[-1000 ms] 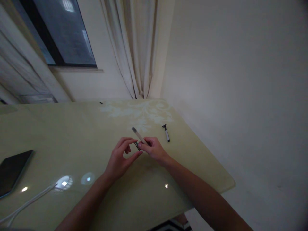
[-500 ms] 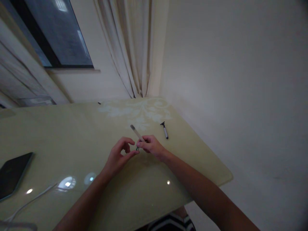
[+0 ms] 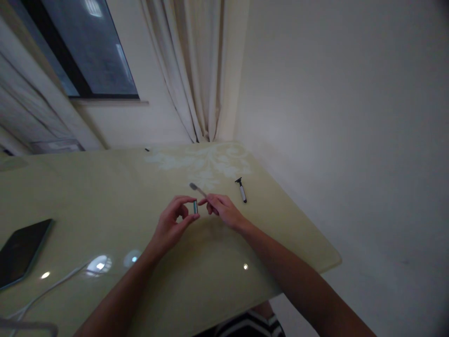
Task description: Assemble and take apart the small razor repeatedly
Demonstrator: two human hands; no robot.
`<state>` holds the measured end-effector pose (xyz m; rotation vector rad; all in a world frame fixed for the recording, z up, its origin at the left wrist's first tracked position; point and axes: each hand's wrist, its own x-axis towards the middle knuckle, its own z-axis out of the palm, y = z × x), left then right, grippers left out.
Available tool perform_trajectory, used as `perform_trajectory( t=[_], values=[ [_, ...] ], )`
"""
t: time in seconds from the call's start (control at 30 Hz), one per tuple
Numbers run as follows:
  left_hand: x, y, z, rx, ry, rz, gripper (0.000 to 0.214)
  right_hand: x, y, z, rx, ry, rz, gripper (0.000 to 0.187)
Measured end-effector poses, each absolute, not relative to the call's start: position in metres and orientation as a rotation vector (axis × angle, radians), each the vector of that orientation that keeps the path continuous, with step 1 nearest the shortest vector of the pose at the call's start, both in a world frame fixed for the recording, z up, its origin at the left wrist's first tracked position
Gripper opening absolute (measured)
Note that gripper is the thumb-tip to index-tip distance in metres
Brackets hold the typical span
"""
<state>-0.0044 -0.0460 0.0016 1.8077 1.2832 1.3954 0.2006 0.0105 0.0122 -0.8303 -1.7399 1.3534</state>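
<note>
Between the thumb and index fingertip of my left hand point(image 3: 172, 223) is a small razor cartridge point(image 3: 195, 207), upright, with a green strip and dark edges. My right hand point(image 3: 223, 209) is closed around the handle of a toothbrush point(image 3: 198, 189), whose grey bristled head points up and to the left. The right index fingertip is close beside the cartridge; I cannot tell whether it touches. Beyond my right hand lies a razor point(image 3: 242, 191) with a grey and black handle and a black head.
A dark tablet point(image 3: 24, 252) lies on the glossy table point(image 3: 105, 196) at the left, with a white cable point(image 3: 56, 283) in front of it. A tiny dark piece point(image 3: 147, 150) is by the far edge. Curtains point(image 3: 196, 70) hang behind, and a wall point(image 3: 315, 117) borders the right side.
My left hand now pinches the cartridge by its two ends, turned more upright. My right fingers have drawn back from it slightly, and the toothbrush has turned a little.
</note>
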Motion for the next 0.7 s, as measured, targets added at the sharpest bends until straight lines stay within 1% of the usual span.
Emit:
perform_trajectory(
  t=[0.03,0.1,0.2,0.37,0.5,0.63,0.7],
  values=[
    [-0.006,-0.045,0.002,1.785,1.331,1.415,0.037,0.203,0.012,0.013,-0.837,-1.787,1.244,0.050],
    [-0.009,-0.045,0.003,1.744,1.422,1.433,0.039,0.208,0.015,0.016,-0.845,-1.883,1.051,0.043],
    [-0.010,-0.045,0.008,1.671,1.493,1.471,0.040,0.212,0.016,0.019,-0.832,-1.969,0.920,0.038],
    [-0.011,-0.047,0.013,1.629,1.529,1.519,0.042,0.212,0.016,0.015,-0.817,-2.047,0.923,0.038],
    [-0.013,-0.046,0.011,1.648,1.525,1.521,0.040,0.213,0.021,0.010,-0.894,-1.937,0.863,0.040],
    [-0.014,-0.044,0.007,1.657,1.502,1.544,0.043,0.214,0.021,0.010,-0.813,-1.992,1.013,0.039],
    [-0.014,-0.043,0.006,1.666,1.495,1.551,0.042,0.213,0.020,0.011,-0.830,-1.983,1.006,0.038]
  ],
)
